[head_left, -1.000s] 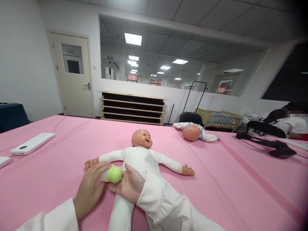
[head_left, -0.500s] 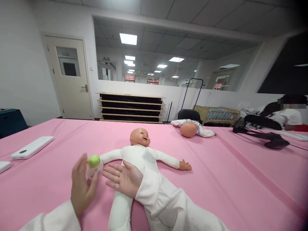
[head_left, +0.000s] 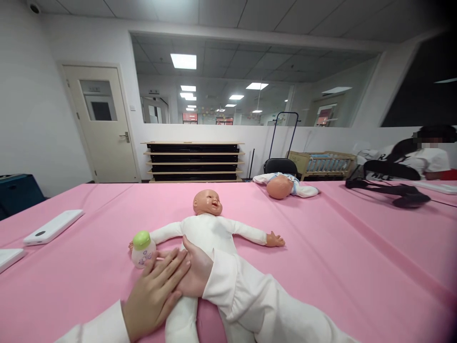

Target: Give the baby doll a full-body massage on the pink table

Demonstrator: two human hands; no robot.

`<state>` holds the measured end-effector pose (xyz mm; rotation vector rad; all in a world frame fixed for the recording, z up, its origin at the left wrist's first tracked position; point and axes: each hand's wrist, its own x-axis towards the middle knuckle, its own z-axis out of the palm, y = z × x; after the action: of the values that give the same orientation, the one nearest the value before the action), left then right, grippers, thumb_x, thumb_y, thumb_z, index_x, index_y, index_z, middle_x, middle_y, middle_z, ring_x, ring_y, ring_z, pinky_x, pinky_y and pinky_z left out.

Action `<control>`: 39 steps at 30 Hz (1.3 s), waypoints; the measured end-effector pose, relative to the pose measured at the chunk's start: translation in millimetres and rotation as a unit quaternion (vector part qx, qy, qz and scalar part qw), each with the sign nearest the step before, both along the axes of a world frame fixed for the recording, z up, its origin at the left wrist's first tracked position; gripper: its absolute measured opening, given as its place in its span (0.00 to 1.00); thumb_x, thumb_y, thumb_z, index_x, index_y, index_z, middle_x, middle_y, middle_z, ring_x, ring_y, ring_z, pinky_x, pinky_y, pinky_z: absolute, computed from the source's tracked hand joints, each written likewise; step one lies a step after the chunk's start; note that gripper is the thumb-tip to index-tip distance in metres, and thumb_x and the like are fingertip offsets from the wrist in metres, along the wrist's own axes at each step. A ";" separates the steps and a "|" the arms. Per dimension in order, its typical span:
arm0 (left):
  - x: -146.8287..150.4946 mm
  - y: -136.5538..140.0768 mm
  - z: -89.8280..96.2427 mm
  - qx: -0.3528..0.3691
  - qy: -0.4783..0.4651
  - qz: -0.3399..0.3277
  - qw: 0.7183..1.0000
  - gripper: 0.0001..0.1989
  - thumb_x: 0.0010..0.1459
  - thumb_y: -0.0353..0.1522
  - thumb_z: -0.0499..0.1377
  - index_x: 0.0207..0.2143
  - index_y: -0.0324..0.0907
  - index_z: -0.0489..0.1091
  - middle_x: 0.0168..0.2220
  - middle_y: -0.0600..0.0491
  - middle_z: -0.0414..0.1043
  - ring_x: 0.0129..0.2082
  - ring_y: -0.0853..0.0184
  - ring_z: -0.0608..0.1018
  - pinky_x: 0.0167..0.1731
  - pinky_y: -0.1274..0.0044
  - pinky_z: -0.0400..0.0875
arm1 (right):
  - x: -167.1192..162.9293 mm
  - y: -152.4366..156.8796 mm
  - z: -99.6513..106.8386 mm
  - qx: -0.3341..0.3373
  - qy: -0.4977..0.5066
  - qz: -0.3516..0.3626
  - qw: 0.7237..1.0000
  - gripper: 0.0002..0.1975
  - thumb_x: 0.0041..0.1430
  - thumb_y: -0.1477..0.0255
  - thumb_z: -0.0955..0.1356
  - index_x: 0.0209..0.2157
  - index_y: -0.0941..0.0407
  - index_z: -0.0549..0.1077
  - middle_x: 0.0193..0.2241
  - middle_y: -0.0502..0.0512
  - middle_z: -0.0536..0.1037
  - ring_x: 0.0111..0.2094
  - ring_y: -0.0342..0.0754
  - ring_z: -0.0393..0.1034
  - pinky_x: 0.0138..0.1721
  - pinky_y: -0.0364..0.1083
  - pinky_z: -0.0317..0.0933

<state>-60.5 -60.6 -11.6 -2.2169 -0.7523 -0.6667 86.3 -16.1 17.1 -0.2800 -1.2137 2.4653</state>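
Observation:
A baby doll (head_left: 210, 233) in a white cloth body lies on its back on the pink table cover (head_left: 321, 267), arms spread. Over its belly my right hand (head_left: 194, 274) is held palm up, partly covered. My left hand (head_left: 153, 290) rests palm down across the right palm and fingers, its own fingers stretched out. Just beyond the left fingertips stands a small clear bottle (head_left: 143, 255) with a green cap, upright beside the doll's arm. Neither hand grips anything that I can see; what lies between the palms is hidden.
A second doll (head_left: 280, 186) lies at the table's far edge. White power banks (head_left: 53, 227) are at the left, a black strap-like item (head_left: 389, 193) at the right. Behind stand a black chair (head_left: 280, 166), stacked shelves (head_left: 194, 159) and a wooden crib (head_left: 321, 164). A person (head_left: 433, 159) sits far right.
My left hand has let go of the green-capped bottle, which now stands on the table, and has moved right onto my right palm. The view has shifted slightly.

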 end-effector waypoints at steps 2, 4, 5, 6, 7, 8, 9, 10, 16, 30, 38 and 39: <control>-1.6 -1.7 -3.3 -0.020 -0.034 0.001 0.999 0.26 0.55 0.31 0.52 0.56 0.36 0.58 0.56 0.48 0.61 0.59 0.60 0.57 0.60 0.65 0.36 | 1.9 1.6 4.4 0.040 0.009 -0.054 0.998 0.37 0.49 0.44 0.57 0.46 0.62 0.67 0.43 0.64 0.72 0.47 0.52 0.66 0.51 0.52 0.53; -2.4 -5.1 -6.8 -0.058 -0.059 -0.027 0.996 0.23 0.55 0.28 0.51 0.55 0.40 0.60 0.55 0.50 0.63 0.59 0.61 0.59 0.60 0.66 0.39 | 11.6 8.5 13.6 0.170 -0.013 -0.148 0.974 0.31 0.52 0.49 0.60 0.46 0.60 0.68 0.43 0.62 0.72 0.46 0.52 0.67 0.51 0.52 0.54; -1.7 -7.2 -7.4 -0.081 -0.067 -0.050 0.993 0.22 0.55 0.28 0.50 0.54 0.42 0.61 0.54 0.52 0.64 0.58 0.63 0.60 0.60 0.67 0.41 | 18.7 14.0 18.3 0.270 -0.047 -0.196 0.942 0.28 0.53 0.52 0.60 0.45 0.60 0.69 0.43 0.61 0.73 0.46 0.51 0.67 0.51 0.52 0.54; 0.3 -9.2 -6.6 -0.101 -0.069 -0.079 0.989 0.21 0.56 0.27 0.49 0.53 0.43 0.61 0.54 0.53 0.65 0.58 0.64 0.61 0.60 0.68 0.42 | 26.3 20.5 22.1 0.377 -0.091 -0.235 0.891 0.23 0.55 0.56 0.61 0.44 0.59 0.70 0.44 0.60 0.73 0.46 0.51 0.66 0.52 0.52 0.54; 3.8 -10.7 -4.1 -0.118 -0.065 -0.111 0.985 0.21 0.56 0.27 0.49 0.53 0.44 0.62 0.53 0.54 0.65 0.57 0.65 0.62 0.60 0.70 0.44 | 33.7 27.6 24.2 0.479 -0.139 -0.256 0.828 0.19 0.57 0.60 0.61 0.43 0.58 0.72 0.44 0.59 0.73 0.47 0.50 0.66 0.53 0.52 0.53; 8.9 -11.2 0.3 -0.131 -0.058 -0.145 0.979 0.21 0.57 0.28 0.49 0.53 0.44 0.62 0.52 0.54 0.66 0.56 0.66 0.63 0.59 0.72 0.46 | 40.2 34.9 24.3 0.564 -0.183 -0.256 0.764 0.16 0.57 0.65 0.61 0.42 0.57 0.72 0.44 0.58 0.74 0.48 0.49 0.65 0.54 0.52 0.51; 15.6 -10.6 6.5 -0.145 -0.045 -0.177 0.972 0.20 0.57 0.28 0.49 0.53 0.43 0.61 0.52 0.53 0.67 0.56 0.67 0.64 0.58 0.73 0.49 | 45.3 42.0 22.5 0.625 -0.221 -0.238 0.710 0.14 0.58 0.70 0.60 0.42 0.55 0.73 0.44 0.56 0.74 0.49 0.49 0.65 0.55 0.52 0.49; 23.9 -8.4 14.1 -0.163 -0.030 -0.205 0.965 0.20 0.57 0.28 0.49 0.53 0.42 0.61 0.52 0.52 0.67 0.55 0.67 0.65 0.57 0.74 0.52 | 48.8 48.5 19.2 0.663 -0.252 -0.211 0.672 0.14 0.57 0.73 0.60 0.41 0.55 0.73 0.43 0.55 0.74 0.49 0.49 0.65 0.56 0.54 0.46; 83.5 36.2 50.7 -0.329 -0.031 -0.305 0.893 0.16 0.56 0.26 0.47 0.44 0.41 0.67 0.42 0.50 0.74 0.42 0.68 0.75 0.44 0.76 0.67 | 47.0 83.5 5.3 0.726 -0.284 -0.091 0.619 0.12 0.58 0.75 0.61 0.40 0.54 0.74 0.45 0.53 0.74 0.54 0.49 0.61 0.58 0.55 0.42; 60.0 55.6 25.0 -0.361 -0.064 -0.236 0.900 0.16 0.58 0.25 0.48 0.47 0.44 0.67 0.48 0.52 0.70 0.52 0.67 0.68 0.53 0.73 0.61 | 89.1 94.0 -3.7 0.711 -0.258 -0.208 0.620 0.16 0.61 0.71 0.58 0.45 0.54 0.72 0.49 0.52 0.71 0.55 0.48 0.60 0.58 0.53 0.45; 91.9 68.9 30.5 -0.448 -0.124 -0.243 0.851 0.14 0.59 0.26 0.48 0.42 0.42 0.70 0.42 0.53 0.74 0.43 0.70 0.73 0.46 0.77 0.67 | 52.4 117.4 2.2 0.718 -0.282 -0.170 0.614 0.14 0.60 0.69 0.60 0.40 0.58 0.75 0.41 0.55 0.76 0.47 0.46 0.68 0.51 0.46 0.56; 84.6 69.2 26.3 -0.440 -0.139 -0.233 0.856 0.14 0.59 0.27 0.48 0.42 0.43 0.70 0.43 0.53 0.73 0.45 0.69 0.72 0.48 0.76 0.66 | 59.2 116.3 -2.6 0.714 -0.278 -0.194 0.613 0.15 0.60 0.69 0.59 0.41 0.58 0.74 0.43 0.56 0.75 0.49 0.46 0.66 0.52 0.47 0.55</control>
<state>24.1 8.5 14.8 -3.2591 -0.7501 -1.0403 145.5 100.1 14.6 -0.6954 -2.5301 0.4516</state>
